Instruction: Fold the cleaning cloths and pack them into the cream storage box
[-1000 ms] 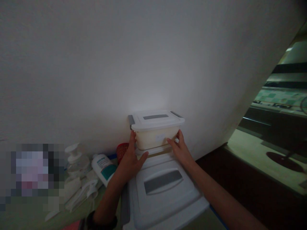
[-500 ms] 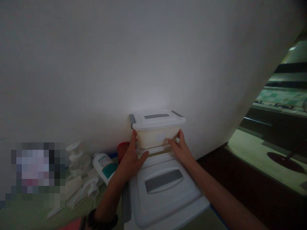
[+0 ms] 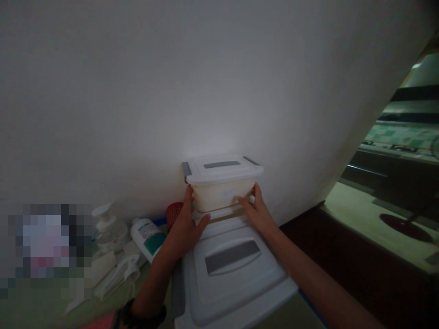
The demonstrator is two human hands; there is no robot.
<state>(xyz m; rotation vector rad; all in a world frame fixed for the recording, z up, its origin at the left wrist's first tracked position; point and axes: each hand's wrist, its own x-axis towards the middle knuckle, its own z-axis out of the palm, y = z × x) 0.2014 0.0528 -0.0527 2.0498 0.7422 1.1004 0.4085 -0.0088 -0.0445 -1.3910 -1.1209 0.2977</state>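
A small cream storage box [image 3: 210, 197] with a white lid [image 3: 195, 173] and grey clips stands against the wall. My left hand [image 3: 185, 226] holds its left side, the fingers along the wall of the box and the thumb stretched apart near the front. On the other side, my right hand [image 3: 255, 208] grips the right front corner, thumb on the front face. A larger storage box [image 3: 236, 283], its white lid bearing a grey panel, lies in front and below, under my forearms. I cannot tell exactly what the small box rests on.
Left of my left hand are a red mesh basket [image 3: 174, 214], a white bottle with a green label [image 3: 148, 237], a clear pump bottle [image 3: 109, 230] and a white cord-like item [image 3: 120, 274]. The wall [image 3: 219, 91] rises behind. A dark floor [image 3: 329, 256] lies right.
The whole view has shifted slightly, so everything appears a little further left. Both hands keep the same hold on the small box.
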